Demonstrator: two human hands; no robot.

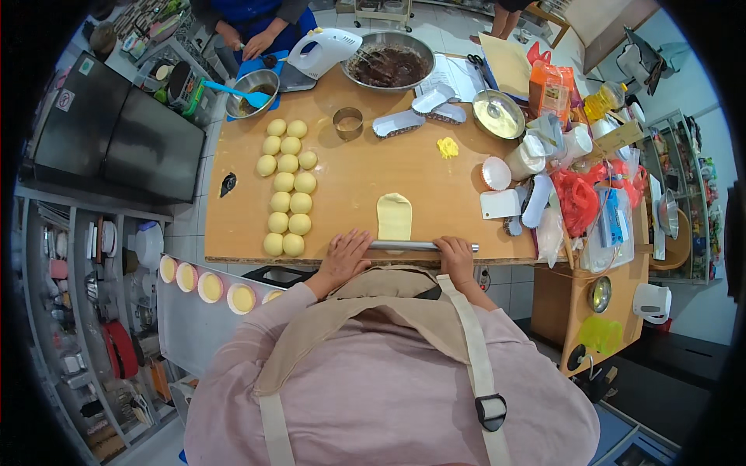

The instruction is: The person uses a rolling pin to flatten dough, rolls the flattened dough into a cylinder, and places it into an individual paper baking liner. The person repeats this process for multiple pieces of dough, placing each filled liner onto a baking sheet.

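Note:
A metal rolling pin (412, 245) lies across the near end of a flattened, oblong piece of yellow dough (395, 216) at the table's front edge. My left hand (347, 252) rests on the pin's left end, its fingers stretched out flat. At the other end, my right hand (457, 260) has its fingers bent over the pin, whose tip shows just beyond them. Smooth round dough balls (301, 203) stand in rows to the left of the flattened piece. A small yellow lump (447, 147) sits farther off on the wooden table (350, 175).
Behind stand a metal ring (348, 123), a hand mixer (323, 52) and a bowl of dark mixture (388, 76). Bags and containers crowd the right, beside a white scraper (500, 204). Filled paper cups (210, 287) sit on a tray at left. A co-worker's hands (260, 40) work across the table.

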